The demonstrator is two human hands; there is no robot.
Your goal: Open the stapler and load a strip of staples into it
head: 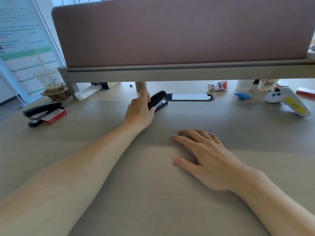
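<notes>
Stapler (157,100): we see it far back on the table (153,193), near the rear edge, beside the cable slot (190,97).
Left hand (139,113): fingers curled around the stapler's near end, thumb on its side, gripping.
Right hand (204,157): we note it flat on the table, fingers spread, well apart from the stapler.
</notes>
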